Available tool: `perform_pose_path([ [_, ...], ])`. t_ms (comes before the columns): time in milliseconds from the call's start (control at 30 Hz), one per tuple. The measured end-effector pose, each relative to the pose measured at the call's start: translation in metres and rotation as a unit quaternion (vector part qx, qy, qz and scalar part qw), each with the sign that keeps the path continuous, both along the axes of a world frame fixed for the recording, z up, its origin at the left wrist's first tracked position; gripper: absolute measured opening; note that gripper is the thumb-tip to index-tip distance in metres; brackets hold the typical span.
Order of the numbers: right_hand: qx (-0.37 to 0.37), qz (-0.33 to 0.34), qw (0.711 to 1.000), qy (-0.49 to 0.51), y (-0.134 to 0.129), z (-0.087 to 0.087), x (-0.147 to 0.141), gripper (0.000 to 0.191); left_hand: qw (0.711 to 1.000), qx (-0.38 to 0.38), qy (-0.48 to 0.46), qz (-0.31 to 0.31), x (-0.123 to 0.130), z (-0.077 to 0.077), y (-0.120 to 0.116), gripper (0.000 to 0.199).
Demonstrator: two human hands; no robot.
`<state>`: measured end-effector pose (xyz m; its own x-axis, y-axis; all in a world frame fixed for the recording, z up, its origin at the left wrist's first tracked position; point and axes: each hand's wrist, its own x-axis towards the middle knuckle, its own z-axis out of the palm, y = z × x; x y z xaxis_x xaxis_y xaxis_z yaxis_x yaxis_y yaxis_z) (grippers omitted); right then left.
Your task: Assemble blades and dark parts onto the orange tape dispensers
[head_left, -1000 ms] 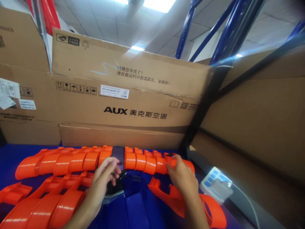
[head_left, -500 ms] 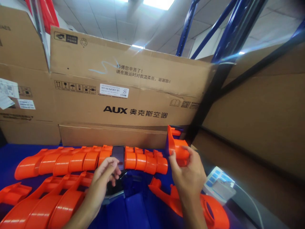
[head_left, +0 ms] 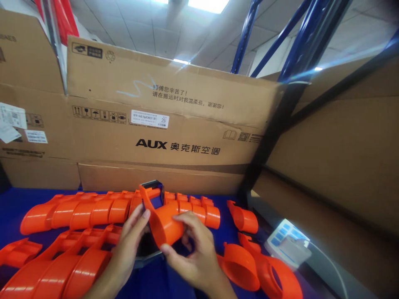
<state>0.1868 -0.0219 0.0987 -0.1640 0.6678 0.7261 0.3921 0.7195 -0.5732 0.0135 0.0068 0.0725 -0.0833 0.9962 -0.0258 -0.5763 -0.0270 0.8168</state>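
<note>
In front of me an orange plastic part [head_left: 168, 222], a wide curved ring with a flat side piece and a short arm, is held between both hands. My right hand [head_left: 196, 253] grips its ring, thumb at the lower rim and fingers over the top. My left hand [head_left: 132, 234] has its thumb against the flat side piece; its other fingers are partly hidden. Behind the part a dark, flat-edged object [head_left: 152, 184] shows in part. Below the hands lies a black object with a grey edge [head_left: 148, 261], mostly covered.
A row of similar orange parts [head_left: 82, 214] runs along the back of the blue surface [head_left: 12, 199]. More are nested at front left [head_left: 60, 270]. Several loose ones [head_left: 246, 220] lie right, beside a white box with a cable [head_left: 288, 243]. Cardboard [head_left: 187, 124] stands behind.
My right hand has brought the orange part from the right to the middle. My left hand, previously apart from it, now touches it. Loose orange parts on the right have come into view.
</note>
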Motion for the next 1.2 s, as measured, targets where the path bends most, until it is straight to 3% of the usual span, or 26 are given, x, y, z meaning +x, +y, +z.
perform_pose_path([
  [167,-0.038,0.069,0.996,-0.032,-0.008,0.002,-0.005,0.040,0.996,-0.036,-0.081,-0.006,-0.001,0.002,0.000,0.040],
  [267,-0.054,0.047,0.997,0.019,-0.003,0.004,-0.004,0.030,0.994,-0.043,-0.097,-0.015,0.000,0.006,-0.004,0.038],
  [367,-0.121,0.010,0.989,0.091,0.006,0.002,-0.004,0.029,0.996,-0.039,-0.080,-0.012,0.002,0.008,-0.011,0.037],
  [500,-0.217,0.020,0.966,0.139,0.016,-0.004,-0.009,0.037,0.997,-0.055,-0.041,0.030,0.000,-0.004,-0.011,0.035],
  [667,-0.257,0.035,0.949,0.182,0.017,-0.009,-0.014,0.048,0.999,-0.048,-0.017,0.007,-0.007,-0.020,0.008,0.038],
  [800,-0.274,0.045,0.946,0.165,0.018,-0.012,-0.015,0.046,0.997,-0.024,0.050,0.044,-0.001,-0.011,0.008,0.032],
  [1000,-0.270,0.039,0.956,0.105,0.022,-0.019,-0.015,0.032,0.990,0.076,0.120,0.020,0.002,0.009,-0.008,0.044],
  [1200,-0.272,0.038,0.959,0.068,0.020,-0.018,-0.015,0.018,0.989,0.079,0.121,0.001,-0.002,0.012,-0.006,0.049],
])
